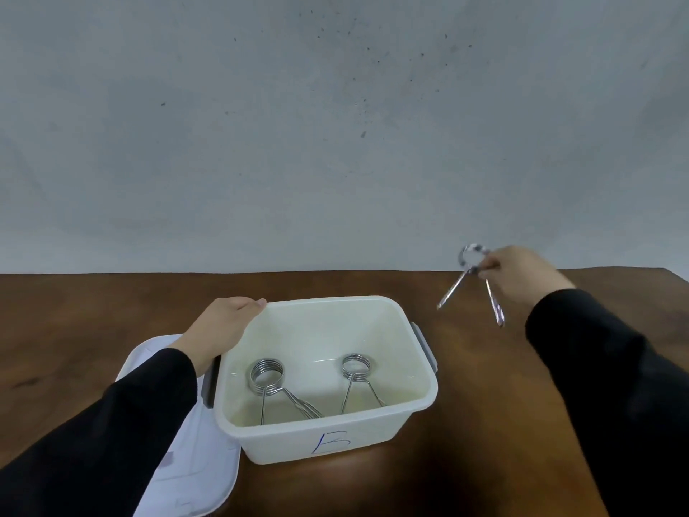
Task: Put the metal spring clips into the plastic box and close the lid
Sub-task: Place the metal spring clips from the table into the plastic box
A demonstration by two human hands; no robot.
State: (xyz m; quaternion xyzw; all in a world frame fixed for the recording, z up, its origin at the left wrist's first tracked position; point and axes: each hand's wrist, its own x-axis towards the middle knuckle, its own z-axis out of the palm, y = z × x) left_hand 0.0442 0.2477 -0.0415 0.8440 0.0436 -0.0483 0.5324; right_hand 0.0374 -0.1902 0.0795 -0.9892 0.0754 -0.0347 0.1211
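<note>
right hand (522, 274): fingers pinched shut on a metal spring clip (472, 275) just below its coil; clip held in the air over the table (484, 404), to the right of and beyond the plastic box (328, 438), well apart from it. Both clip legs hang down, splayed.
left hand (223, 326): rests on the box's far-left rim corner, fingers curled over the edge; looks like a steadying hold. Whether the fingers actually clamp the rim can't be told from this view.
box: open, cream, letter "B" hand-drawn on the near wall, grey latches on both short sides.
clips inside: left clip (266, 376) and right clip (356, 367) lie on the box floor, coils toward the far side, legs toward the near wall.
lid (194, 442): off, flat on the table left of the box, partly under the left sleeve.
stage (judgement): third clip in transit, lid step not started. No other loose clips in view.
risk 1: the pinch sits on thin wire, so the clip could swivel or slip during the carry.
risk 2: splayed legs could catch the right rim or latch on the way in and tip or shove the box.
risk 3: dropped from height, it could tangle with the right clip or prop up above the rim and block the lid.
risk 4: the left forearm covers the lid and could drag it toward the table's edge.
</note>
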